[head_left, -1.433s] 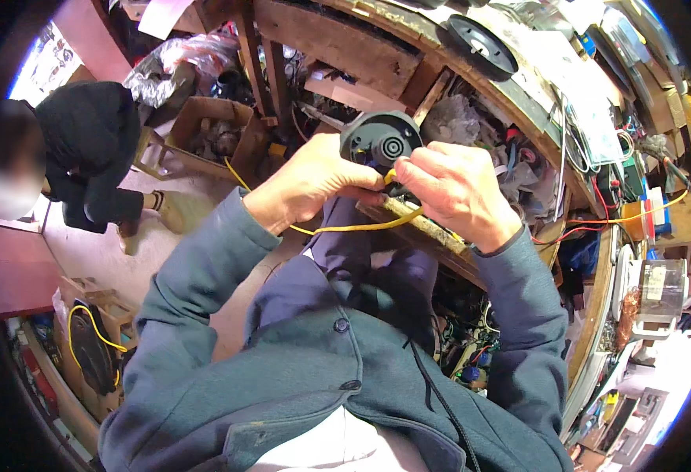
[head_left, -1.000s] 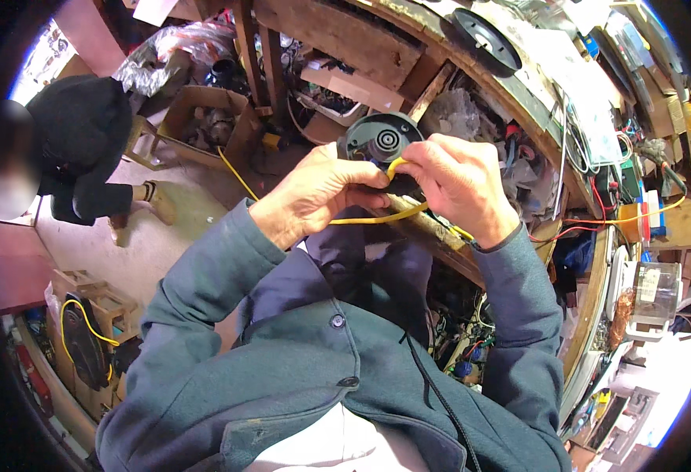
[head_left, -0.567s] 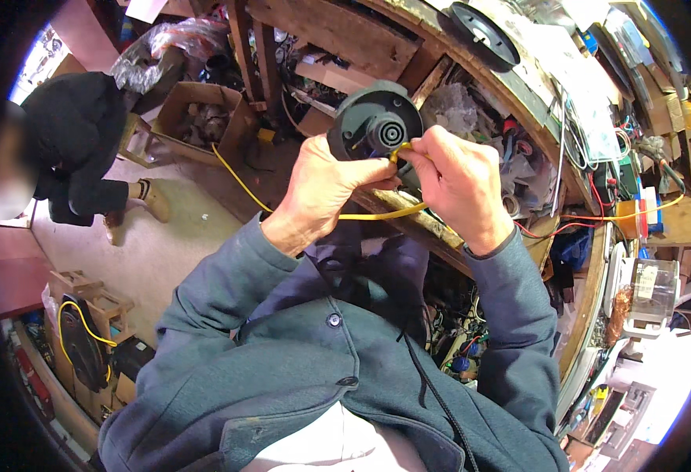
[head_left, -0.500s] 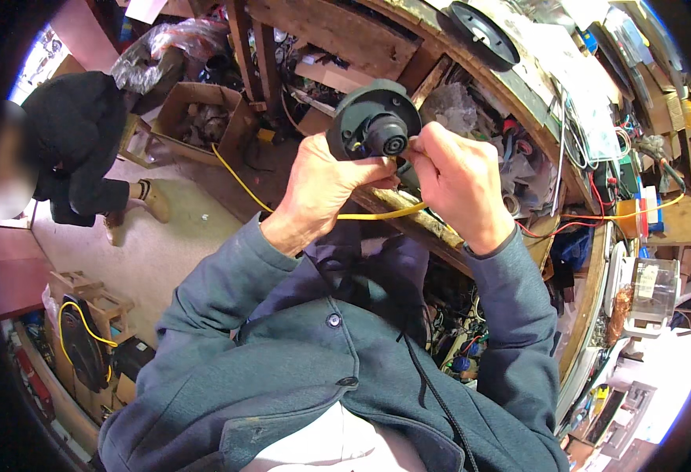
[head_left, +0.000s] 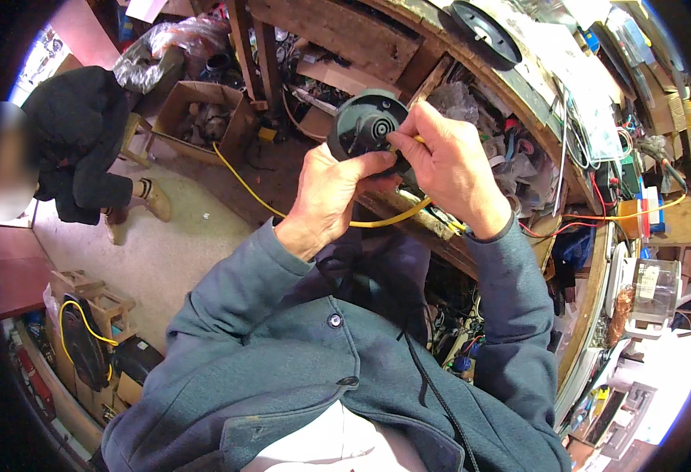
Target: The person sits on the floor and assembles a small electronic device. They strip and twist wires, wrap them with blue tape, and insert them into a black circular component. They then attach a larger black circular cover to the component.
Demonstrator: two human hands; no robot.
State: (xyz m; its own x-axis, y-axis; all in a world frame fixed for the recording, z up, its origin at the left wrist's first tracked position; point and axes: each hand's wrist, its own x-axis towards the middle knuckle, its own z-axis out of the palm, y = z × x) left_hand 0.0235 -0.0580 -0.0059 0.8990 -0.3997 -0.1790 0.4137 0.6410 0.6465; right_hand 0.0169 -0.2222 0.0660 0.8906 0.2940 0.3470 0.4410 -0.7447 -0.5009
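A round dark green-grey motor-like part with a raised hub is held up in front of a cluttered wooden workbench. My left hand grips its lower left edge, thumb across the face. My right hand pinches the end of a yellow cable against the part's right side. The cable runs under both hands and trails left down to the floor. Both forearms wear blue-grey jacket sleeves.
Another person in black crouches on the floor at the left. A cardboard box of parts stands near the bench legs. A black disc lies on the benchtop. Red and yellow wires hang at the right.
Both hands have lifted the round part higher and turned its hub face toward me. My right fingers shifted onto the yellow cable end at the part's edge.
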